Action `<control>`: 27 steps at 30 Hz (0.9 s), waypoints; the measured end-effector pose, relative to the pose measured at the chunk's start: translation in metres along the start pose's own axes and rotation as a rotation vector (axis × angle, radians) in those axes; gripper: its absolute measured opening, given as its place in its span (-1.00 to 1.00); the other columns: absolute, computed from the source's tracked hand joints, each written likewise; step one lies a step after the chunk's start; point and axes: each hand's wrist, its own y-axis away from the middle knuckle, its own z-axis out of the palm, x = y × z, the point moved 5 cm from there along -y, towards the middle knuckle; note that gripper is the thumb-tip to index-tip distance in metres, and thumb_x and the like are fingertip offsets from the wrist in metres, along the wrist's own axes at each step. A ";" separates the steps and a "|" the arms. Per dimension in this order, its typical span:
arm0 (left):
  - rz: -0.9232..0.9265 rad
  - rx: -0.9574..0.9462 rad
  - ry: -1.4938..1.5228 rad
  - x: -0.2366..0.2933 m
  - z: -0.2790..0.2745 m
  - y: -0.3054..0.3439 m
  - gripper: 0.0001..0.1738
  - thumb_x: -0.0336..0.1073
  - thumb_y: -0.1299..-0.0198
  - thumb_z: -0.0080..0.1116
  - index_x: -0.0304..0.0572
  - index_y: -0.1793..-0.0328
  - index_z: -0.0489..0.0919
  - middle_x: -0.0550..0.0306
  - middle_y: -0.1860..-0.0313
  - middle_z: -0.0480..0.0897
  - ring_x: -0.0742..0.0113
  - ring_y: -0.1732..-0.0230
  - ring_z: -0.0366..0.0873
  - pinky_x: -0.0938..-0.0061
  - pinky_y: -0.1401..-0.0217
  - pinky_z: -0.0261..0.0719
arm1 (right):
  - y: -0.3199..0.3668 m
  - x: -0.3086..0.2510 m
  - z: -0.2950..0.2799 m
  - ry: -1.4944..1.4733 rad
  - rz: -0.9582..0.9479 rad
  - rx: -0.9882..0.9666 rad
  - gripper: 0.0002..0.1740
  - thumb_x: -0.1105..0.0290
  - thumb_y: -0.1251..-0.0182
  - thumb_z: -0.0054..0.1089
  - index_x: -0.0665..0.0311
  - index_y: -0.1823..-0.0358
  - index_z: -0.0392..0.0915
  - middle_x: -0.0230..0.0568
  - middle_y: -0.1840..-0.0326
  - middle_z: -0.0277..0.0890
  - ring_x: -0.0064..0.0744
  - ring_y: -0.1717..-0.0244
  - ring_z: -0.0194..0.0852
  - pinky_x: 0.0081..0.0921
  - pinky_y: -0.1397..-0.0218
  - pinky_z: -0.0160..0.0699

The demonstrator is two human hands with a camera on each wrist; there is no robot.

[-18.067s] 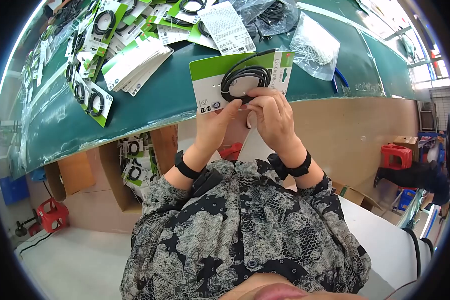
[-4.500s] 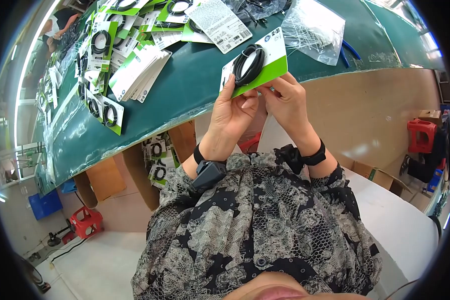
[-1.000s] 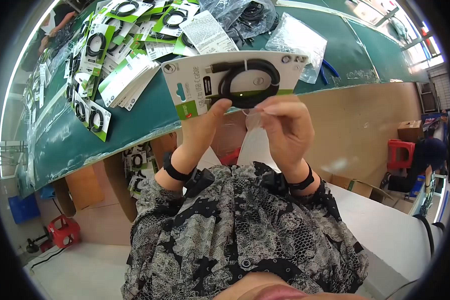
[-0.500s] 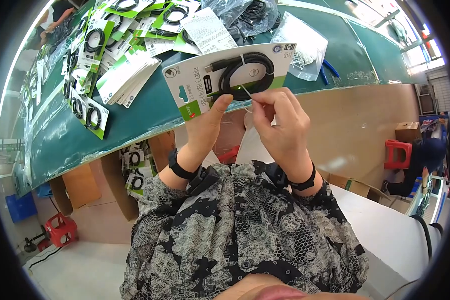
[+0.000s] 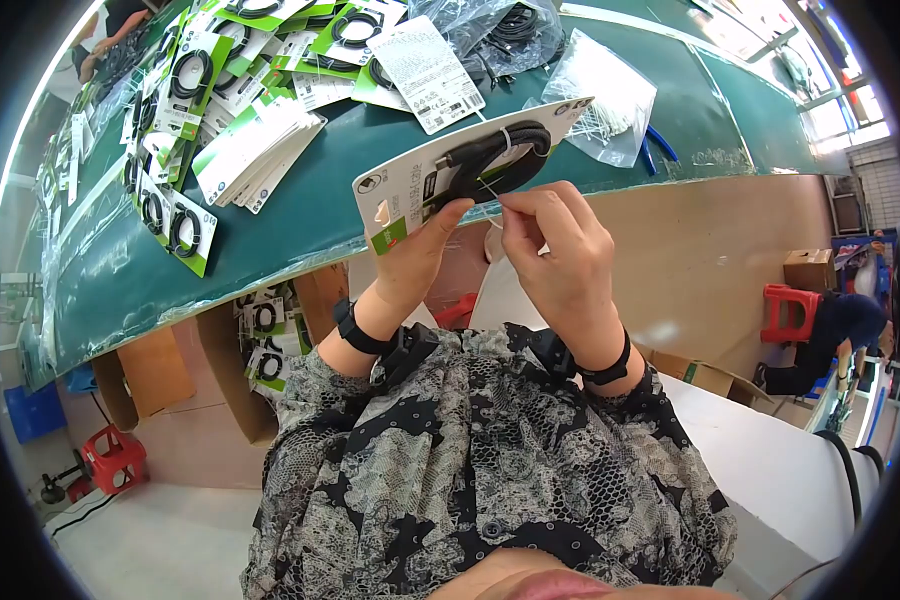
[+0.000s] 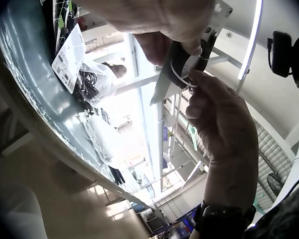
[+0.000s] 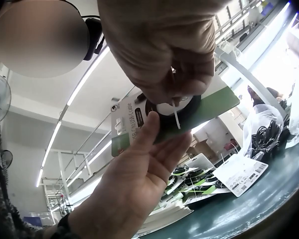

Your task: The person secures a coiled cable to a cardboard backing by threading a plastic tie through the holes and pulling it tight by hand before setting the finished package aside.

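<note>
My left hand [image 5: 415, 262] grips the lower edge of a white-and-green packaging card [image 5: 398, 182], thumb in front. On the card sits a coiled black USB-C cable [image 5: 518, 172]. My right hand [image 5: 567, 260] pinches a thin white cable tie [image 7: 177, 117] between thumb and fingertips at the lower side of the coil. In the left wrist view the tie [image 6: 175, 74] loops round the coil. Both hands hold the card up in front of the table edge, its face tilted away. My left fingers behind the card are hidden in the head view.
On the green table [image 5: 300, 225] lie a heap of carded cables [image 5: 190, 75], a stack of cards [image 5: 255, 165] and a loose card [image 5: 427, 75]. Farther right are a clear bag of white ties [image 5: 605, 100] and a blue-handled tool [image 5: 660, 148]. Below stands a cardboard box [image 5: 232, 370].
The card has tilted from facing the head camera to a steeper slant. My right hand has moved from beside the coil to its lower side, pulling the tie's end toward me.
</note>
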 end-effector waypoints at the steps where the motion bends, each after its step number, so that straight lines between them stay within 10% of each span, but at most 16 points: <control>1: 0.000 0.001 0.001 0.000 0.000 0.001 -0.57 -0.60 -0.06 0.31 -0.31 -0.08 0.48 0.14 0.05 0.60 0.40 0.09 0.56 0.57 -0.01 0.54 | 0.000 0.000 0.001 0.001 -0.001 -0.001 -0.85 0.63 -0.04 0.26 0.30 0.34 0.54 -0.18 0.40 0.47 -0.21 0.50 0.52 -0.40 0.49 0.54; 4: 0.017 0.077 0.034 0.004 0.001 0.000 -0.73 -0.58 -0.09 0.28 -0.38 0.05 0.59 0.09 0.15 0.67 0.42 0.18 0.63 0.58 0.12 0.60 | 0.000 0.001 0.003 0.030 -0.002 -0.029 -0.86 0.69 -0.07 0.23 0.40 0.32 0.56 -0.21 0.38 0.51 -0.50 0.55 0.51 -0.61 0.51 0.49; 27: 0.092 0.030 -0.344 0.001 -0.010 0.002 -0.78 -0.47 -0.01 0.39 -0.31 0.18 0.66 0.10 0.30 0.71 0.41 0.40 0.65 0.60 0.34 0.60 | -0.003 0.000 0.008 0.057 0.005 -0.048 -0.86 0.67 -0.07 0.22 0.40 0.31 0.56 -0.20 0.40 0.48 -0.44 0.54 0.51 -0.58 0.49 0.51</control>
